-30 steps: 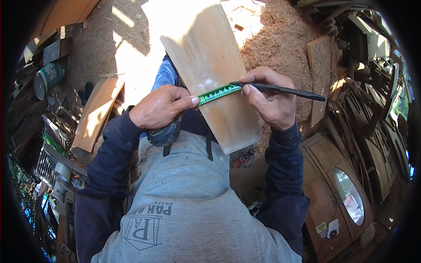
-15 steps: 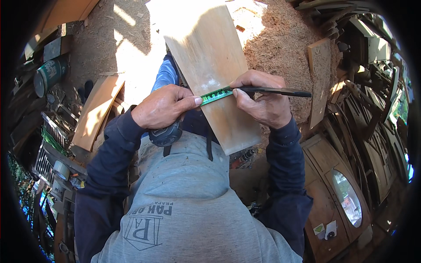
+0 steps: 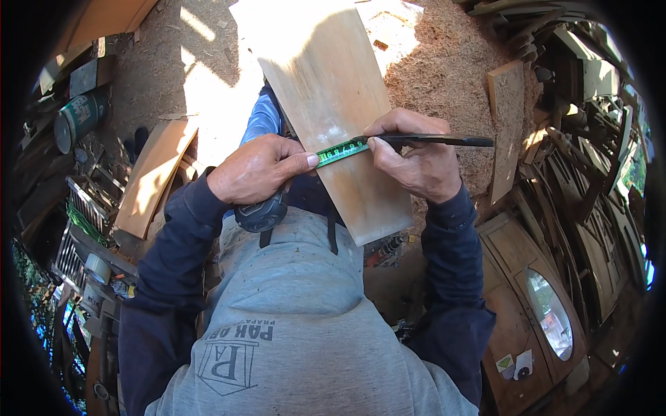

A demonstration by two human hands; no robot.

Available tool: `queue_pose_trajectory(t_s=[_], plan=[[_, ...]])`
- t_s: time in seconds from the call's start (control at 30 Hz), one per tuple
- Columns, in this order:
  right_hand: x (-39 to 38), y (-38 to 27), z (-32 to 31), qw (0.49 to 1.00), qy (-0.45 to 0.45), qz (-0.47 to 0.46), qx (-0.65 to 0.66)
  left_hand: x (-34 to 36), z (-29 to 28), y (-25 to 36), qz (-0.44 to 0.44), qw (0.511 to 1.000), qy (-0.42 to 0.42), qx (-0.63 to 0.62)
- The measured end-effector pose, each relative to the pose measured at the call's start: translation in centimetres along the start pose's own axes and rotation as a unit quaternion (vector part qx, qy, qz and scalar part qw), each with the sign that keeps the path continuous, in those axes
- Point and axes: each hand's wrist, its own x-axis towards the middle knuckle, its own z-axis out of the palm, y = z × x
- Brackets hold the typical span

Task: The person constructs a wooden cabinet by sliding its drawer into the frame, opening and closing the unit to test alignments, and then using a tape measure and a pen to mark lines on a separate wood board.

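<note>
A long pale wooden board lies lengthwise before me, its near end close to my shirt. Across it runs the green blade of a tape measure, its markings facing up. My left hand is closed on the tape measure, thumb pressing the blade at the board's left edge; the dark case shows below the palm. My right hand pinches a slim black pencil-like tool by the board's right edge, its thumb and finger at the blade's other end. The tool's tip is hidden near the fingers.
Another plank leans at the left, near a green bucket. At right, a narrow board lies on shavings-covered ground. A wooden door with an oval glass pane and stacked timber stand beyond it. A power tool sits below the board.
Both hands keep almost the same place and grip. The tape's blade has tilted slightly, and the black tool's outer end has risen a little.
</note>
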Motion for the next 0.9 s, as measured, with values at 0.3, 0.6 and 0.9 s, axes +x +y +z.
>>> queue_pose_trajectory(t_s=[0.3, 0.6, 0.9], plan=[[-0.8, 0.0, -1.5, 0.992, 0.065, 0.070, 0.082, 0.1, 0.1, -0.4, 0.001, 1.000, -0.004, -0.018], [-0.8, 0.3, -0.7, 0.975, 0.180, 0.031, 0.128, -0.1, 0.0, -0.1, 0.008, 1.000, -0.001, -0.009], [-2.5, 1.0, 1.4, 0.970, 0.210, 0.121, -0.002, 0.0, -0.1, -0.1, 0.022, 1.000, -0.001, 0.020]])
